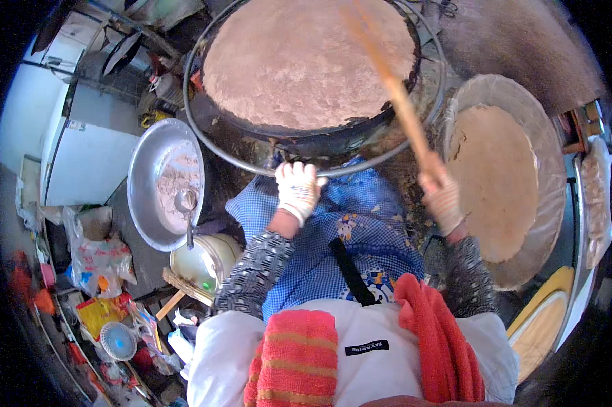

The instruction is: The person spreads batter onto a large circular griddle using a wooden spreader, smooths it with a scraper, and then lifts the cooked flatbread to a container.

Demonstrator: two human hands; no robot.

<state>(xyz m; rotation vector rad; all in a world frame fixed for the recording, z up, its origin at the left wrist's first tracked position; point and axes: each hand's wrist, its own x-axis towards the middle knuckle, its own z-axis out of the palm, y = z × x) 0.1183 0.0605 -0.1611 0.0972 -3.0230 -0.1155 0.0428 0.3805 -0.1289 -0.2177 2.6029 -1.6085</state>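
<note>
My left hand, in a whitish knitted glove, has its fingers over the near side of a metal ring that runs around a large round griddle. On the griddle lies a wide layer of pinkish-brown batter or flatbread. My right hand, also gloved and slightly blurred, grips a long wooden stick. The stick reaches up over the right part of the layer; its far end is blurred, so its tip and any contact cannot be told.
Left of the griddle is a metal basin of pinkish-brown flour or batter with a ladle. Below it stands a bucket with a wooden-handled brush or scraper. On the right, a plastic-lined round container holds a tan round sheet.
</note>
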